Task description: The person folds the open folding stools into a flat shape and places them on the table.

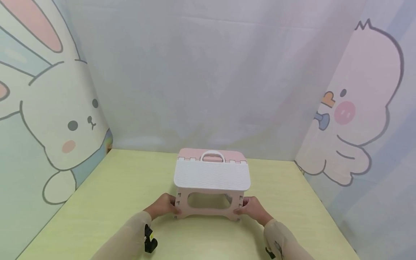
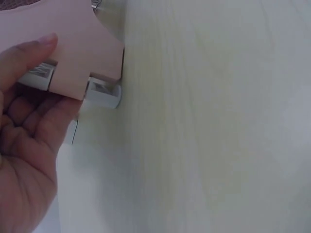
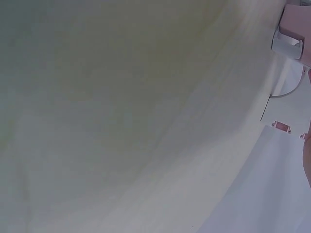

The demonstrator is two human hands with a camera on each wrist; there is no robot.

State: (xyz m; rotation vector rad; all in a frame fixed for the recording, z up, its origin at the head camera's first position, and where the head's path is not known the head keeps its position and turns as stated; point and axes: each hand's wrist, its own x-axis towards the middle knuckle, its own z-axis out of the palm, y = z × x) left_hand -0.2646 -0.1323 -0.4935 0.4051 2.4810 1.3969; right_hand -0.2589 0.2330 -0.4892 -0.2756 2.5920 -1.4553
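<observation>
A folding step stool [image 1: 212, 176] with a white and pink top stands upright on the table, its carry handle [image 1: 212, 152] showing along the seam of the top. My left hand [image 1: 164, 205] grips the stool's front leg panel at its left edge. In the left wrist view the thumb of that hand [image 2: 29, 141] lies on the pink panel [image 2: 77, 43] and the fingers curl behind its edge. At the panel's right edge my right hand [image 1: 255, 210] holds on with the thumb in front. Only a sliver of that hand [image 3: 307, 162] enters the right wrist view.
The pale yellow table [image 1: 130, 169] spreads around the stool. A plain light curtain [image 1: 208, 79] hangs behind the table's back edge. Cartoon-printed side cloths, a rabbit [image 1: 58, 119] at left and a chick-like figure [image 1: 364, 97] at right, border the table.
</observation>
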